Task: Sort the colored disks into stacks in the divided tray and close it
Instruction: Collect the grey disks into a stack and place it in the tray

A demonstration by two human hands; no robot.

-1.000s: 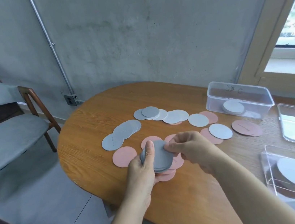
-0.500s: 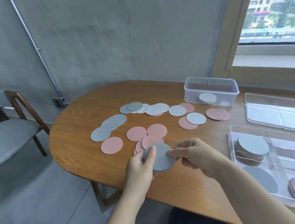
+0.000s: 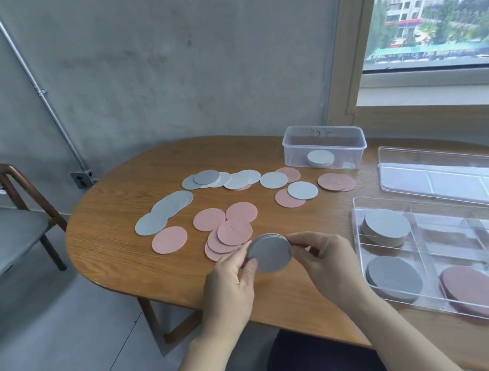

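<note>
My left hand (image 3: 230, 284) and my right hand (image 3: 326, 263) hold a small stack of grey disks (image 3: 270, 254) between them, just above the table's near edge. Loose pink disks (image 3: 230, 231) lie right behind the stack, and light grey and white disks (image 3: 165, 210) spread in an arc across the table. The clear divided tray (image 3: 453, 250) sits to the right of my hands. It holds two grey stacks (image 3: 386, 228) in its left compartments and a pink stack (image 3: 475, 291) beside them. Its clear lid (image 3: 455, 174) lies flat behind it.
A small clear box (image 3: 326, 147) with a white disk stack inside stands at the table's back right. The wooden table (image 3: 112, 235) is rounded on the left. A grey chair (image 3: 2, 238) stands to the left, beside the concrete wall. A window is at the upper right.
The view has swung right, bringing the divided tray fully into sight. Both hands have carried the grey stack off the pink disks toward the near edge and slightly right.
</note>
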